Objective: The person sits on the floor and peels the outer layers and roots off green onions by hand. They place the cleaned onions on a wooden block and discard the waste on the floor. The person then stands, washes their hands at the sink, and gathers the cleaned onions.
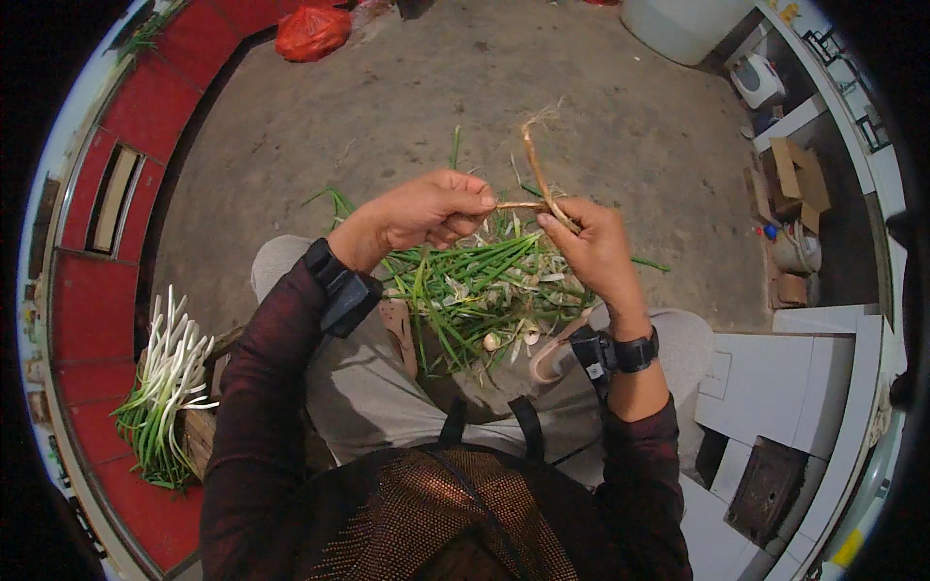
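My right hand (592, 236) grips a brownish, unpeeled scallion stalk (535, 160), its stringy roots pointing away from me. Pinched between the fingertips of my left hand (439, 207) is one end of a thin brown strip (519, 205), which runs across to my right fingers. Below both hands a loose heap of green scallion leaves and papery peelings (479, 283) lies on the floor between my shoes, with a pale round bulb (492, 341) near its lower edge. A bundle of cleaned white-stemmed scallions (171, 378) rests at my left side on something wooden.
Red-fronted cabinets (94, 305) curve along the left. A red plastic bag (312, 33) sits on the concrete floor (363, 109) at the far left. At the far right stand a large pale tub (683, 29) and an opened cardboard box (799, 178). White tiled units (777, 378) flank my right side.
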`<action>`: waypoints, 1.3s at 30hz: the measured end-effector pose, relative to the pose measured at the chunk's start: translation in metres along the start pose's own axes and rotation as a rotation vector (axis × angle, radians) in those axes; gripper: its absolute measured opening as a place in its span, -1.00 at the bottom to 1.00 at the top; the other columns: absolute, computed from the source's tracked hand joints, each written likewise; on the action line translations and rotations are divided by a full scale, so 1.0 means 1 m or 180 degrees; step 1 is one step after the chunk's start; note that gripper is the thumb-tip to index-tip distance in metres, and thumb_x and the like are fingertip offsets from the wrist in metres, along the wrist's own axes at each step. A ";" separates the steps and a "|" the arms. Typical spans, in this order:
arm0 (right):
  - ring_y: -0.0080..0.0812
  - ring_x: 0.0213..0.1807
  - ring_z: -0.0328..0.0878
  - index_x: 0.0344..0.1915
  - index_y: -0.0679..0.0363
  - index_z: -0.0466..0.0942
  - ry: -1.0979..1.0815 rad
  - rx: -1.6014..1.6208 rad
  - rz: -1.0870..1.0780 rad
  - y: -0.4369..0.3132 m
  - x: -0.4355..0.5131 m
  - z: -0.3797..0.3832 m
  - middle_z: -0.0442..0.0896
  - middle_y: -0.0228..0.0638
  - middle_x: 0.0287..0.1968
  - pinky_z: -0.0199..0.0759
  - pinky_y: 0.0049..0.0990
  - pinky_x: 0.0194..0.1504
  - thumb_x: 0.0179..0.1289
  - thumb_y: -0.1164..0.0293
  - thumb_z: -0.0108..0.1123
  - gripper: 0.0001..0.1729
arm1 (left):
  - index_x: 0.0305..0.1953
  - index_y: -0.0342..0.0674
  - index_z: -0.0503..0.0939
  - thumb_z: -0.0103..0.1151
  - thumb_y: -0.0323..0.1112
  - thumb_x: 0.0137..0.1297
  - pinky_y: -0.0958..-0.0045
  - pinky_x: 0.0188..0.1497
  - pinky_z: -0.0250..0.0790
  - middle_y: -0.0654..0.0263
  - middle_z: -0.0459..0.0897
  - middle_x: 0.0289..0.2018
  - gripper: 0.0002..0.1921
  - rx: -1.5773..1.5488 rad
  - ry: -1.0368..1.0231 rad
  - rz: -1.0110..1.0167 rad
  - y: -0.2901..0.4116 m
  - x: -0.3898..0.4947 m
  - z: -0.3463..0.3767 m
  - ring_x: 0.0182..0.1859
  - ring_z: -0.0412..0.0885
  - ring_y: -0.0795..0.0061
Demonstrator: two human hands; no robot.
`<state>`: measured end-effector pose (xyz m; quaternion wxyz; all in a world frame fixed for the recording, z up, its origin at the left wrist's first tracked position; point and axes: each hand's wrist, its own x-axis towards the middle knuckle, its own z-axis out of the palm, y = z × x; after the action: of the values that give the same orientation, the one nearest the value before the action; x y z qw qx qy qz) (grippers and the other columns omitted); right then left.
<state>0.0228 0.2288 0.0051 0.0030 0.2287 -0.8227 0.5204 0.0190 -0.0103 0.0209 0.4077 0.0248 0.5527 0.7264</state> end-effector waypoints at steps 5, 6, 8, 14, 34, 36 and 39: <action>-0.70 -0.58 0.17 -0.39 0.33 0.54 -0.0073 -0.0022 0.0237 -0.009 -0.001 -0.001 0.36 -0.52 -0.66 0.05 -0.56 -0.57 0.21 0.41 0.15 -0.83 | -0.44 -0.13 0.42 0.16 -0.25 0.24 0.64 -0.66 -0.14 0.61 0.27 -0.69 -0.82 0.0598 0.0484 0.0407 -0.001 0.001 -0.006 -0.67 0.09 0.80; -0.68 -0.59 0.17 -0.40 0.33 0.53 -0.0027 0.0009 0.0290 -0.010 -0.001 0.000 0.35 -0.50 -0.67 0.05 -0.54 -0.58 0.21 0.41 0.14 -0.82 | -0.41 -0.16 0.45 0.17 -0.27 0.23 0.64 -0.65 -0.10 0.59 0.31 -0.68 -0.84 0.1039 0.0642 0.0692 -0.004 0.003 -0.006 -0.65 0.12 0.80; -0.67 -0.60 0.17 -0.39 0.33 0.53 0.0114 -0.0319 0.0240 -0.011 -0.001 0.004 0.32 -0.42 -0.69 0.07 -0.53 -0.59 0.19 0.40 0.14 -0.82 | -0.37 -0.22 0.51 0.20 -0.31 0.20 0.63 -0.63 -0.02 0.55 0.38 -0.65 -0.86 0.1925 0.1039 0.1266 -0.010 0.008 -0.005 -0.62 0.18 0.81; -0.43 -0.66 0.36 -0.39 0.31 0.52 0.0717 -0.0989 0.0016 -0.004 0.001 0.015 0.40 -0.14 -0.67 0.20 -0.45 -0.57 0.06 0.45 0.12 -0.85 | -0.36 -0.31 0.56 0.20 -0.34 0.19 0.55 -0.55 0.11 0.50 0.38 -0.64 -0.85 0.2233 0.1209 0.1894 -0.021 0.017 -0.003 -0.53 0.24 0.76; -0.77 -0.68 0.17 -0.36 0.25 0.50 0.1001 0.2352 0.1412 -0.003 -0.002 0.019 0.44 -0.52 -0.54 0.00 -0.75 -0.67 0.29 0.37 -0.07 -0.78 | -0.49 -0.23 0.53 0.17 -0.27 0.23 0.61 -0.59 0.02 0.58 0.35 -0.64 -0.80 0.1569 0.1034 0.0899 0.001 -0.002 0.003 -0.59 0.19 0.79; -0.77 -0.68 0.17 -0.33 0.25 0.49 0.1215 0.2780 0.1330 -0.007 0.001 0.000 0.46 -0.49 -0.49 -0.01 -0.76 -0.68 0.31 0.35 -0.06 -0.78 | -0.45 -0.21 0.53 0.16 -0.24 0.24 0.62 -0.61 -0.02 0.59 0.30 -0.65 -0.80 0.1294 0.1153 0.0821 0.002 -0.005 -0.006 -0.62 0.16 0.79; -0.79 -0.68 0.11 -0.33 0.28 0.51 0.1269 0.2568 0.1305 -0.008 0.000 -0.018 0.44 -0.49 -0.55 -0.07 -0.74 -0.72 0.27 0.34 0.00 -0.77 | -0.36 -0.20 0.53 0.11 -0.20 0.28 0.65 -0.63 -0.05 0.59 0.25 -0.67 -0.80 0.0415 0.1155 0.0763 0.004 -0.010 -0.022 -0.65 0.12 0.77</action>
<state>0.0215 0.2412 0.0204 -0.0310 -0.0590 -0.5672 0.8209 0.0123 -0.0340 0.0194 0.2099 -0.0145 0.6558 0.7250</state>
